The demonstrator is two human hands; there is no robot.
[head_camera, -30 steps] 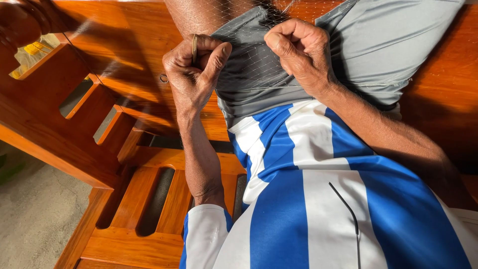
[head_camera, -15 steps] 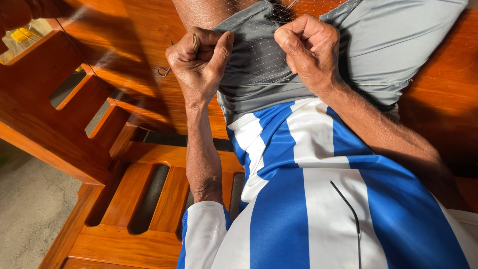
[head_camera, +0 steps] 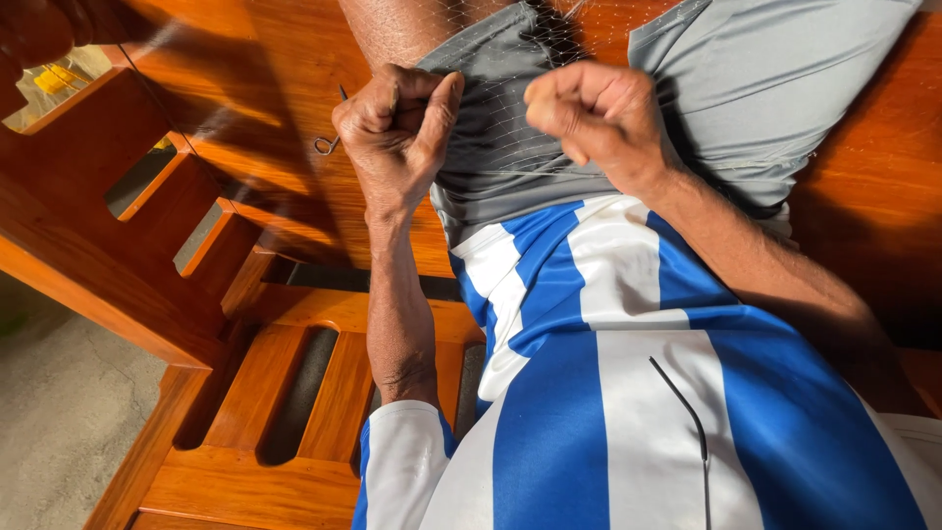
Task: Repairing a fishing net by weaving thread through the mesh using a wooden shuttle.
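Left hand: the left hand (head_camera: pixel 397 132) is clenched in a fist over the lap, knuckles up, thumb pressed along the forefinger, pinching strands of the fishing net (head_camera: pixel 510 147); a small pair of scissors (head_camera: pixel 329 142) with looped metal handles sticks out from its outer side, and whether the fist holds them or they lie on the wood behind cannot be told.
Right hand: the right hand (head_camera: pixel 594 113) is also closed into a fist, just beside the left one and at the same height, fingers curled down on the net; its outline is slightly blurred.
Wooden bench: an orange-brown varnished bench (head_camera: pixel 235 393) with slatted gaps fills the left and lower part of the view, lit by strong sun and crossed by dark shadows.
Striped shirt: a blue and white vertically striped shirt (head_camera: pixel 589 393) covers the torso, its white sleeve cuff at the left forearm.
Grey shorts: grey shorts (head_camera: pixel 765 88) cover both thighs below the hands.
Fishing net: a very fine, almost transparent mesh of thin pale thread, drawn across the grey shorts between and under the two fists and gathered into a darker bunch at the top edge; its lines show best against the dark fabric.
Scissors: small, silver, near the left knuckles, over the bench.
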